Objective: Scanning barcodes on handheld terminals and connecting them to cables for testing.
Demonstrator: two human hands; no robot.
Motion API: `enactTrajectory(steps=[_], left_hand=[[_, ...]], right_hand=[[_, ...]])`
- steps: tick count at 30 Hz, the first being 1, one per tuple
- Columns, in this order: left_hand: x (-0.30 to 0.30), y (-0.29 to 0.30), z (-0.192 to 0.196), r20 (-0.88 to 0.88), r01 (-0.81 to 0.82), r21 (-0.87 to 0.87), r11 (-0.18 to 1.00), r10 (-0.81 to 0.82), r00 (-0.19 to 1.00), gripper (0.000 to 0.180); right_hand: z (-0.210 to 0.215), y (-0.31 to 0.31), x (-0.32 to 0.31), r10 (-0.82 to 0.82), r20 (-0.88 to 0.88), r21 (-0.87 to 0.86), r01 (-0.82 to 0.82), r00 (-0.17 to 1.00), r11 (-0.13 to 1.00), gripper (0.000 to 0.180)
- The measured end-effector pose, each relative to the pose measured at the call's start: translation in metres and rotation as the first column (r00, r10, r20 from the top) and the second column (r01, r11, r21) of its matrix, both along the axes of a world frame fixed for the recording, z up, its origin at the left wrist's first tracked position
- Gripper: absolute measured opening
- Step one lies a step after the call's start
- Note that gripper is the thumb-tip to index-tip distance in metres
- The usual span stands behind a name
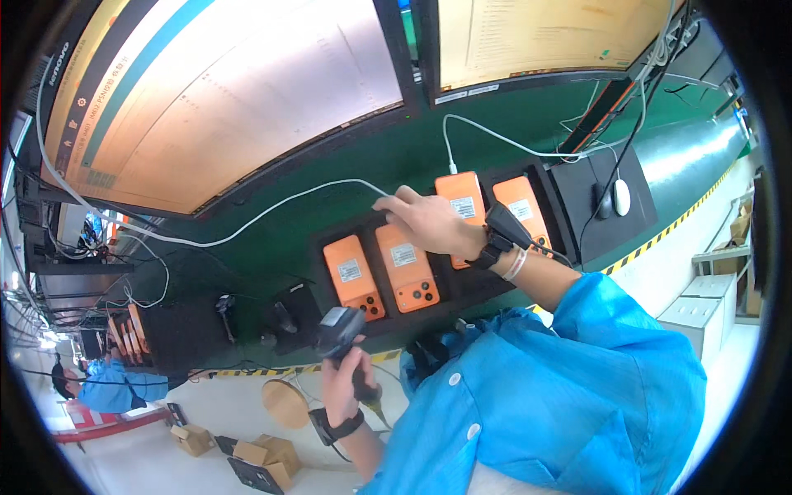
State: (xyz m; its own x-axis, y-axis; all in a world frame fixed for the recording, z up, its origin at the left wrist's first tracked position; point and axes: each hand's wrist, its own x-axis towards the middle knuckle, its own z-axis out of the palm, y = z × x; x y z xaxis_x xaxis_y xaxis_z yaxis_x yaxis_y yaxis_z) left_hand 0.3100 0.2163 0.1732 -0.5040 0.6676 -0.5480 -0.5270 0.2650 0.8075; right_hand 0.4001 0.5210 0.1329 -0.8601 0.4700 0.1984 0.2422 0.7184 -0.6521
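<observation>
Phones (350, 256), four of them, orange, lie face down in a dark tray (470, 289), and from my remote seat I watch the second phone from the left (417, 279). It sits below and slightly left of my right hand (425, 221), the nearer one, which hides part of its far end; its long axis runs away from the body, far end leaning left, lens cluster toward the sleeves. That hand's fingers are curled, and a white cable (330, 182) reaches their tips, though I cannot tell whether they pinch it. My left hand (337, 388) is closed around the grip of a black scanner (340, 332), just beside the lens end of the leftmost phone. The backs look smooth, with rounded corners and pale rectangular labels; the tray is matte, the scanner's head blocky, the cable thin and supple over the green tabletop (264, 264).
</observation>
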Motion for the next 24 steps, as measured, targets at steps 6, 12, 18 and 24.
enactTrajectory(steps=[6, 12, 18, 24], left_hand=[[0.015, 0.057, 0.000, -0.050, 0.230, -0.079, 0.970, -0.234, 0.971, 0.031], [0.019, 0.082, -0.003, -0.105, 0.283, -0.098, 0.954, -0.292, 0.950, 0.029], [0.016, 0.084, -0.008, -0.140, 0.265, -0.109, 0.958, -0.279, 0.950, 0.025], [0.014, 0.087, -0.021, -0.116, 0.335, -0.110, 0.936, -0.347, 0.931, 0.032]], right_hand=[[-0.030, -0.006, 0.021, -0.001, 0.145, 0.258, -0.036, 0.989, 0.966, 0.045], [-0.034, 0.000, 0.022, -0.016, 0.104, 0.245, -0.010, 0.994, 0.969, 0.046], [-0.039, -0.011, 0.023, -0.034, 0.031, 0.283, 0.024, 0.999, 0.959, 0.047], [-0.030, -0.014, 0.033, -0.014, 0.045, 0.233, 0.003, 0.999, 0.973, 0.041]])
